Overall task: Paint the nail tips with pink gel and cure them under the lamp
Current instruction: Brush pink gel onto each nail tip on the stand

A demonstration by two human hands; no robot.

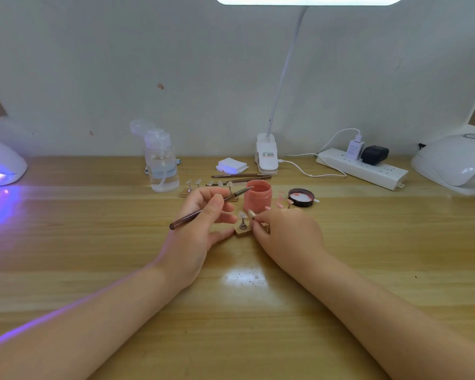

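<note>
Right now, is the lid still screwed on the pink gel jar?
No, the pink gel jar stands open, and its lid lies upturned on the table to its right.

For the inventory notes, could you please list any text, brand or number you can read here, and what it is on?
Nothing can be read.
Clip base of the desk lamp: small printed label, too blurred to read.
Curing lamp on the right: dark marking on top, illegible.

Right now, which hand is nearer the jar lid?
Right. The right hand lies just in front of the lid; the left hand is farther left, beyond the pink jar.
</note>
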